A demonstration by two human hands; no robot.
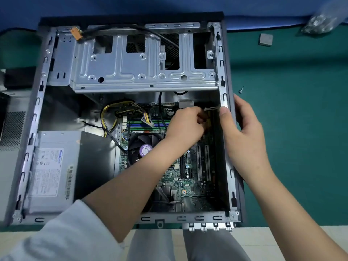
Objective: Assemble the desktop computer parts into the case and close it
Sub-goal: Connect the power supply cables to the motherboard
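The open computer case (35, 117) lies on its side on the green mat. Inside are the green motherboard (190, 178), a black CPU fan (141, 147), the grey power supply (50, 170) at the lower left and the metal drive cage (143, 59) at the top. My left hand (186, 125) reaches into the case near the board's upper right corner, fingers curled round a small connector or cable that I can barely see. My right hand (243, 127) grips the case's right wall (230, 166), thumb hooked over the rim.
Yellow and black power cables (111, 117) loop left of the memory slots. An orange connector (76, 33) lies on the drive cage. A loose screw (241, 89), a small grey square part (265, 39) and a plastic bag of parts (320, 21) lie on the mat to the right.
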